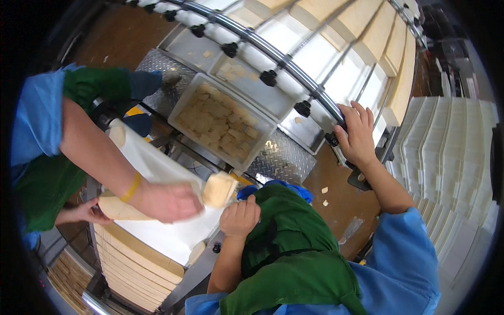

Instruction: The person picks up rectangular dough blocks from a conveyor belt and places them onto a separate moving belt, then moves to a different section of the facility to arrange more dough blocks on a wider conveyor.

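My left hand [240, 216] rests near the side rail of a narrow white conveyor belt [169, 240], fingers curled; whether it grips the rail is unclear. A pale, blurred slab end [219, 189], apparently dough or bread, lies on the belt just beyond it. My right hand [357, 136] lies at the end of a long metal bar [291, 65] with black knobs, thumb and fingers around it. Past that bar, long pale slabs [366, 35] lie in lanes between metal rods on a wide white belt. Sliced pale slabs [138, 260] stand in a row at the lower left.
A co-worker's blurred hand [173, 202] reaches over the narrow belt; their other hand [92, 212] holds a slab. A plastic bin [220, 124] of pale offcuts sits between the belts, beside metal trays [252, 86]. White stacked trays [445, 157] stand at right. Scraps [325, 190] lie on the brown floor.
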Demonstrator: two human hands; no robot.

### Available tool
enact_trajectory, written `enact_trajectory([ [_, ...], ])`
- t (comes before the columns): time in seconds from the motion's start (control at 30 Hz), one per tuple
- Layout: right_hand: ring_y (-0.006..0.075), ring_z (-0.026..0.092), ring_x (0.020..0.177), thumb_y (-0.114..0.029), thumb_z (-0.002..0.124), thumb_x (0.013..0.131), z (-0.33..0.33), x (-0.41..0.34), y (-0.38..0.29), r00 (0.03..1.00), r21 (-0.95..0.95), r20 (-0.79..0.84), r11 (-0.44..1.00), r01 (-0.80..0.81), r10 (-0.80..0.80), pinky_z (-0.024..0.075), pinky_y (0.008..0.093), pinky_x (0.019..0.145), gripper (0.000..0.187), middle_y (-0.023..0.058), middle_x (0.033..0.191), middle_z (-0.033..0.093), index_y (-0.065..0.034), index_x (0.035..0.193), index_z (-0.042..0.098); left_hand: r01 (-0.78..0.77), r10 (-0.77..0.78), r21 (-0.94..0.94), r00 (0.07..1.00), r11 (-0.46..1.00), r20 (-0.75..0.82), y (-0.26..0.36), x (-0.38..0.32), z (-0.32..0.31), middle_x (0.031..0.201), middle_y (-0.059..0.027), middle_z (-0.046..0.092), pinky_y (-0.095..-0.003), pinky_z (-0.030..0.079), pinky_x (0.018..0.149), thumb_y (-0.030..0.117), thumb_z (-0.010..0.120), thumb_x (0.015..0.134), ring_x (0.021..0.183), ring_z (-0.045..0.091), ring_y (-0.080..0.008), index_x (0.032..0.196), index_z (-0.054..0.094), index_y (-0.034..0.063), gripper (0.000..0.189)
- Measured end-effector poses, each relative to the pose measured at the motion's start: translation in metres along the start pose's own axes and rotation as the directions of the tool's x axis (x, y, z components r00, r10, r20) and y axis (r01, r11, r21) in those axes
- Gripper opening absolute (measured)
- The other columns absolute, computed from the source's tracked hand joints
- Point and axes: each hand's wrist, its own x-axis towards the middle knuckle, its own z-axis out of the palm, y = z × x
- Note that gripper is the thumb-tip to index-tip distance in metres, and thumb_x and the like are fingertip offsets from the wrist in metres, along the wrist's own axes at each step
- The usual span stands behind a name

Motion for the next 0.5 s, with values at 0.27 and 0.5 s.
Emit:
enact_trajectory([
  [0.27, 0.0335, 0.039, 0.125, -0.035, 0.049, 0.088, 0.0033, 0.0027, -0.0016, 1.000, 0.008, -0.018, 1.000, 0.011, -0.010, 0.0166, 0.0559, 0.108, 0.046, 0.0122, 0.114, 0.055, -0.0083, 0.126, 0.048, 0.001, -0.003, 0.045, 0.999, 0.999, 0.051, -0.0020, -0.0050, 0.0026, 0.060, 0.0013, 0.053, -0.0294, 0.036, 0.047, 0.011, 0.062, 0.070, 0.052, 0.049, -0.0165, 0.081, 0.067, 0.0123, 0.012],
  [0.5, 0.0323, 0.040, 0.124, -0.036, 0.048, 0.089, 0.0064, 0.0059, -0.0013, 0.999, -0.014, -0.052, 1.000, 0.007, -0.008, 0.0173, 0.0558, 0.107, 0.046, 0.0116, 0.111, 0.057, -0.0087, 0.125, 0.049, -0.008, 0.008, -0.003, 0.999, 1.000, 0.039, -0.0062, -0.0033, 0.0076, 0.061, 0.0008, 0.054, -0.0298, 0.036, 0.046, 0.010, 0.062, 0.069, 0.053, 0.050, -0.0163, 0.083, 0.068, 0.0120, 0.015],
])
